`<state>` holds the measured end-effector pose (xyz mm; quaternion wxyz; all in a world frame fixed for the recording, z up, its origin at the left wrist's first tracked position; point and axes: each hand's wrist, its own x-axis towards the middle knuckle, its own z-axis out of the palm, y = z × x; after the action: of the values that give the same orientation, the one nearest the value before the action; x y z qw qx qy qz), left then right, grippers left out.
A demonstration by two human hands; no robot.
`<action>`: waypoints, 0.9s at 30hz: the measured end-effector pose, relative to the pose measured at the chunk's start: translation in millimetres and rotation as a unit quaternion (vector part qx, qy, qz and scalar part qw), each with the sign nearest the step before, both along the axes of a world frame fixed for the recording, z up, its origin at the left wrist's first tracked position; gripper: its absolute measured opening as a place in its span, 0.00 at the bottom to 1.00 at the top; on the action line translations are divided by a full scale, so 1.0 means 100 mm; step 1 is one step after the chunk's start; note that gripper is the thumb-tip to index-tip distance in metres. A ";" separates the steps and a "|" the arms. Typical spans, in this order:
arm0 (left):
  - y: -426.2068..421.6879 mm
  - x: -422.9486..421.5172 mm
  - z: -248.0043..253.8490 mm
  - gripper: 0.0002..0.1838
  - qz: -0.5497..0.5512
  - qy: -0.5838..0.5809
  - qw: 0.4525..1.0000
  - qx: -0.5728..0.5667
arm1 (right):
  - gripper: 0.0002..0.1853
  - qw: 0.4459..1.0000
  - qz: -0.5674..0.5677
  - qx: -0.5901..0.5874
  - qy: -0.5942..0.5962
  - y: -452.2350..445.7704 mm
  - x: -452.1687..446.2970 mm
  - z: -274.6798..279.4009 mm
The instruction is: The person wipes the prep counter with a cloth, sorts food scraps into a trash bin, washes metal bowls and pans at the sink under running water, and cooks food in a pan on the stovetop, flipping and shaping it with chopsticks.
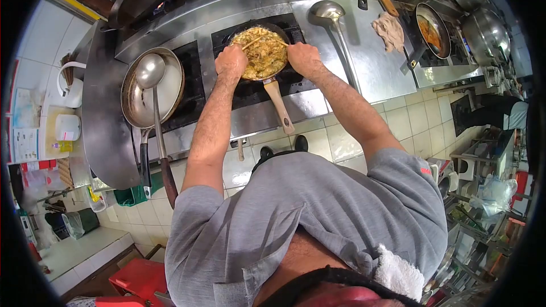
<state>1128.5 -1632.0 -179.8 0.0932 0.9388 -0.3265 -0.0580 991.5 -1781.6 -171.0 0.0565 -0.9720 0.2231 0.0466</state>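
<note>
A frying pan full of a yellow-brown cooked mixture [264, 57] sits on the middle burner, its wooden handle [278, 107] pointing toward my body. My left hand [231, 61] is closed at the pan's left edge, with a thin wooden stick [253, 41] reaching from it over the food. At the pan's right edge my right hand [305, 58] is closed too, and a short tip of a similar stick shows beside its fingers.
To the left, a large pan [129, 94] holds a long-handled ladle [151, 71]. Another ladle [328, 11] and a crumpled cloth [389, 31] lie on the steel counter. A pan with orange food [430, 34] stands farther right. A person's dark-clothed limb [486, 112] shows at the far right.
</note>
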 end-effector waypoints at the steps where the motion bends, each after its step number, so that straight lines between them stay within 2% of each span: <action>1: 0.01 -0.02 0.01 0.12 -0.002 0.000 1.000 -0.006 | 0.10 1.000 0.000 -0.001 -0.002 -0.04 0.00 0.02; 3: 0.02 -0.08 0.08 0.11 -0.002 -0.002 1.000 -0.013 | 0.10 1.000 0.001 -0.003 -0.005 -0.17 -0.01 0.12; 5: 0.12 -0.24 0.21 0.10 0.028 0.042 0.994 -0.096 | 0.10 1.000 -0.001 0.012 -0.004 -0.35 -0.05 0.32; 6: 0.18 -0.32 0.25 0.10 0.029 0.042 0.994 -0.097 | 0.10 1.000 0.000 0.012 -0.003 -0.42 -0.08 0.42; 8: 0.35 -0.51 0.28 0.10 0.011 0.107 0.973 -0.203 | 0.11 0.998 0.050 0.038 0.015 -0.52 -0.16 0.55; 11: 0.41 -0.68 0.07 0.09 -0.009 0.103 0.986 -0.130 | 0.12 0.995 0.090 0.019 0.047 -0.53 -0.16 0.51; 15: 0.30 -0.80 0.22 0.09 0.018 0.102 0.993 -0.058 | 0.10 0.984 0.134 -0.080 0.087 -0.50 -0.08 0.44; 19: 0.31 -0.78 0.22 0.09 0.017 0.105 0.993 -0.048 | 0.10 0.978 0.157 -0.108 0.086 -0.44 0.00 0.46; 22: 0.47 -0.68 0.14 0.09 -0.007 0.117 0.987 -0.111 | 0.09 0.980 0.154 -0.099 0.079 -0.51 -0.02 0.49; 24: 0.65 -0.66 0.18 0.09 -0.011 0.117 0.975 -0.190 | 0.09 0.991 0.111 -0.070 0.038 -0.50 -0.10 0.56; 27: 0.56 -0.65 0.27 0.09 0.045 0.082 0.985 -0.147 | 0.09 0.991 0.105 -0.067 0.048 -0.28 -0.14 0.63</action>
<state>1063.1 -1575.7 -152.8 0.2593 0.9208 -0.2796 -0.0824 977.6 -1810.0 -108.0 -0.0252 -0.9884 0.1244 0.0838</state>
